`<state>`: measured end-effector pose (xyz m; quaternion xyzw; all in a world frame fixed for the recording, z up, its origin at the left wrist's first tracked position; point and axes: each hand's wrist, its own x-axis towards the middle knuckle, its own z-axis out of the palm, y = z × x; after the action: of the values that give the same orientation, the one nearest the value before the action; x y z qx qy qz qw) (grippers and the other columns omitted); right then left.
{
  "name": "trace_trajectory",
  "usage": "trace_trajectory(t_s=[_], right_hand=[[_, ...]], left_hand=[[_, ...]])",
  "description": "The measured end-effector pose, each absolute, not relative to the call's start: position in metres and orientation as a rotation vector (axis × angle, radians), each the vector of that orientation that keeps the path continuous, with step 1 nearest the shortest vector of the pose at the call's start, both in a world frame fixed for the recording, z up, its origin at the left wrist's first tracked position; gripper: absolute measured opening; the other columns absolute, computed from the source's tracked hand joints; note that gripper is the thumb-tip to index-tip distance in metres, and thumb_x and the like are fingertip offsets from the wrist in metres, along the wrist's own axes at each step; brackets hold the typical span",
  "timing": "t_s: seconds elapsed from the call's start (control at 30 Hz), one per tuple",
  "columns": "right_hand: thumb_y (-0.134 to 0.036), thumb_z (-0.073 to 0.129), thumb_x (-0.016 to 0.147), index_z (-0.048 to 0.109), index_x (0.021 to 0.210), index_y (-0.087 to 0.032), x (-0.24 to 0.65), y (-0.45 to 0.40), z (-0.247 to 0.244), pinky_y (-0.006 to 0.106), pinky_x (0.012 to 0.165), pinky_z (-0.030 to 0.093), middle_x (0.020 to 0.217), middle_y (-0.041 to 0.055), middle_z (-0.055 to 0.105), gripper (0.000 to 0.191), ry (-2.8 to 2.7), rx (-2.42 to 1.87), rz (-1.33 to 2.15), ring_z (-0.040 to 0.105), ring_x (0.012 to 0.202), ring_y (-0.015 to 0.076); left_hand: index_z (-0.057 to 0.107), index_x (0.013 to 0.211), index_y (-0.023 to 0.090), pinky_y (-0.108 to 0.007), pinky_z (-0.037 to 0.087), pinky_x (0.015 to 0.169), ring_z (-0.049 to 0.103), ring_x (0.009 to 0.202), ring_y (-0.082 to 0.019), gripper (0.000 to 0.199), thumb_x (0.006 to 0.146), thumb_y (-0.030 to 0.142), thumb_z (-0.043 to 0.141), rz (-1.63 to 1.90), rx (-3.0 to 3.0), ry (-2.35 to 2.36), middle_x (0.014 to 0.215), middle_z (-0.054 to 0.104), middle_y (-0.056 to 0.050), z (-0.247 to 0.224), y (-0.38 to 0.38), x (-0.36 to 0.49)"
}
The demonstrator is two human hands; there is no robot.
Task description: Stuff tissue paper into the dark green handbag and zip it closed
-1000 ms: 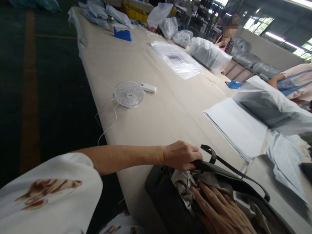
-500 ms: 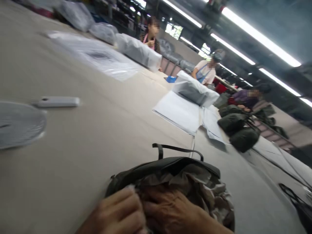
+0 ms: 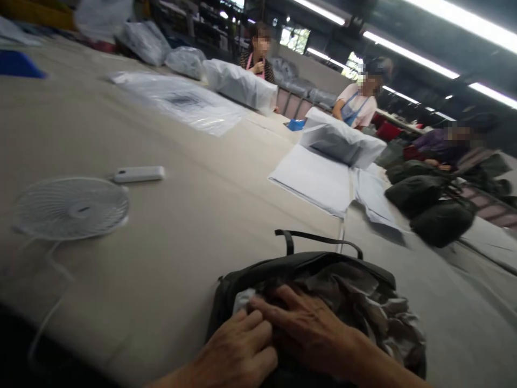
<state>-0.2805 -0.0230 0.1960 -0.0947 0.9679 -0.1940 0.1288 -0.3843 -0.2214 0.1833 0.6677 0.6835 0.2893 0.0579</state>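
A dark backpack [image 3: 250, 268] lies on the table in front of me, its mouth open and its crumpled grey-brown lining [image 3: 398, 318] showing. My left hand [image 3: 242, 347] is closed at the left side of the opening, fingers curled on the bag's fabric. Just beyond its fingertips a small white piece [image 3: 243, 300] shows; what it is I cannot make out. My right hand [image 3: 311, 328] rests over the opening, with index and middle fingers apart and the index tip beside my left fingers. Its thumb is hidden. A thin black strap [image 3: 319, 248] arches up from the far edge.
On the left lie a white round fan [image 3: 72, 209] with a cable and a white handheld device [image 3: 139, 173]. Beyond are clear plastic bags [image 3: 181, 102], white sheets [image 3: 313, 175], a wrapped package [image 3: 343, 141] and dark stuffed bags [image 3: 442, 218]. Several people sit or stand across the table.
The view has swung left, so more of the fan shows and the backpack appears farther right. My right hand has lifted slightly out of the opening, its fingers more visible.
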Motion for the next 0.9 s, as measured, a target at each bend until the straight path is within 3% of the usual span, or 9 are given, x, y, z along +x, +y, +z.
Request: trace_trajectory(t_s=[0.1, 0.27, 0.37, 0.57, 0.73, 0.9], right_hand=[[-0.019, 0.052, 0.099, 0.011, 0.159, -0.047, -0.279, -0.016, 0.2, 0.04, 0.093, 0.055, 0.138, 0.0065, 0.052, 0.078, 2.767, -0.258, -0.676, 0.062, 0.113, 0.0244], [-0.025, 0.056, 0.1, 0.027, 0.157, -0.04, -0.277, -0.014, 0.197, 0.044, 0.097, 0.054, 0.13, 0.008, 0.058, 0.066, 2.77, -0.356, -0.666, 0.059, 0.119, 0.0263], [-0.03, 0.059, 0.099, 0.036, 0.154, -0.039, -0.279, -0.021, 0.188, 0.042, 0.098, 0.054, 0.134, 0.0086, 0.059, 0.06, 2.767, -0.284, -0.526, 0.059, 0.121, 0.0269], [-0.034, 0.063, 0.096, 0.055, 0.142, -0.033, -0.297, -0.033, 0.179, 0.044, 0.097, 0.055, 0.132, 0.0101, 0.062, 0.047, 2.743, -0.222, -0.456, 0.058, 0.124, 0.0314], [-0.023, 0.058, 0.095, 0.064, 0.127, -0.024, -0.291, -0.033, 0.173, 0.044, 0.105, 0.05, 0.125, 0.0112, 0.064, 0.033, 2.858, -0.319, -0.626, 0.058, 0.117, 0.0284], [-0.019, 0.058, 0.093, 0.053, 0.142, -0.029, -0.288, -0.034, 0.178, 0.048, 0.107, 0.046, 0.137, 0.0122, 0.054, 0.051, 2.899, -0.318, -0.637, 0.048, 0.129, 0.0305]], left_hand=[[0.056, 0.079, 0.02, -0.034, 0.048, 0.095, 0.06, 0.088, -0.018, 0.033, 0.074, 0.03, 0.087, 0.908, 1.9, 1.974, 0.091, 0.065, 0.002, 0.189, -0.22, -0.38], [0.051, 0.075, 0.02, -0.027, 0.045, 0.06, 0.053, 0.066, -0.013, 0.028, 0.085, 0.028, 0.077, 0.937, 1.926, 1.882, 0.084, 0.059, 0.001, 0.185, -0.219, -0.385], [0.051, 0.076, 0.019, -0.026, 0.039, 0.05, 0.047, 0.06, -0.011, 0.024, 0.088, 0.025, 0.072, 0.913, 1.991, 1.785, 0.082, 0.055, 0.001, 0.187, -0.211, -0.387], [0.056, 0.078, 0.018, -0.026, 0.042, 0.055, 0.052, 0.064, -0.012, 0.026, 0.083, 0.029, 0.079, 1.024, 1.995, 1.692, 0.082, 0.058, 0.001, 0.19, -0.195, -0.389], [0.06, 0.09, 0.02, -0.026, 0.047, 0.067, 0.059, 0.074, -0.014, 0.008, 0.096, 0.024, 0.062, 1.423, 1.714, 1.917, 0.083, 0.061, 0.0, 0.185, -0.195, -0.412], [0.054, 0.09, 0.02, -0.033, 0.049, 0.072, 0.057, 0.084, -0.022, 0.022, 0.081, 0.018, 0.073, 1.033, 1.685, 2.481, 0.087, 0.057, -0.003, 0.177, -0.172, -0.438]])
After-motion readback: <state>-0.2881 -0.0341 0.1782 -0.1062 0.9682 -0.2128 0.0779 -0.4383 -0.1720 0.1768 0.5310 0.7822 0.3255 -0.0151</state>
